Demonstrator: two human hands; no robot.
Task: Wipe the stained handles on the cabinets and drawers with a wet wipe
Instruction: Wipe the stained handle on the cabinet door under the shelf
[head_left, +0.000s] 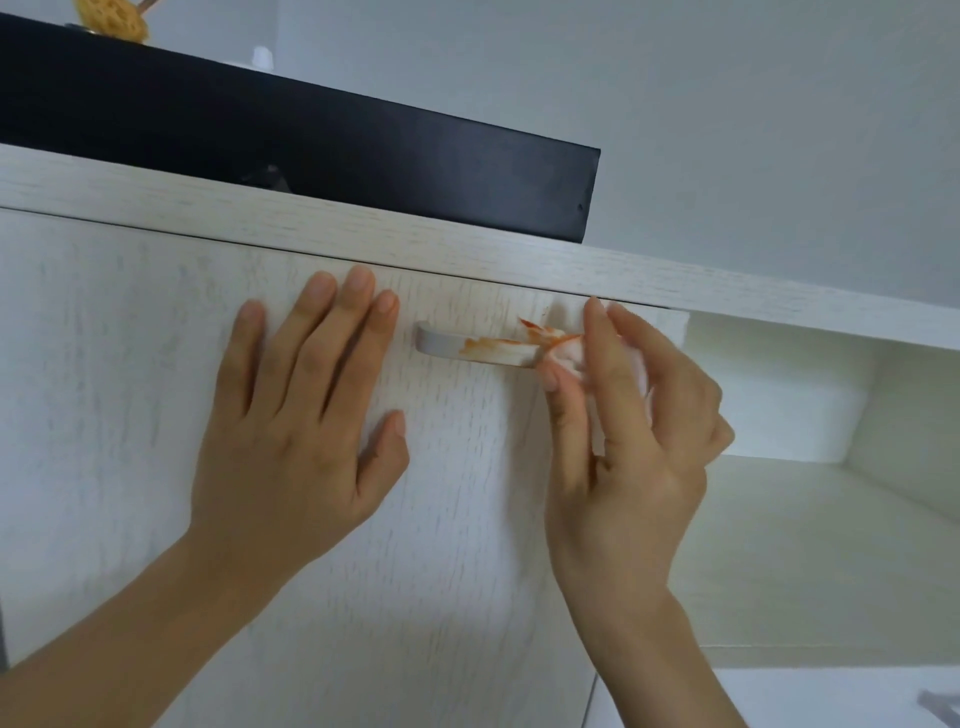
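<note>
Handle (475, 352) runs sideways, orange-stained.
Right hand (618, 441) pinches wipe (566, 353) on its right end; left hand (291, 415) flat on door (130, 415), fingers straight.

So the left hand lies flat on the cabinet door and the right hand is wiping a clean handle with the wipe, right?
Not quite: the head view shows the handle smeared with orange-red stain, not clean. The rest holds: left hand flat on the cabinet door, right hand holding the wipe at the handle.

Single head view, set close and angled upward at the cabinet door (156, 364); both hands fill the near foreground.
</note>
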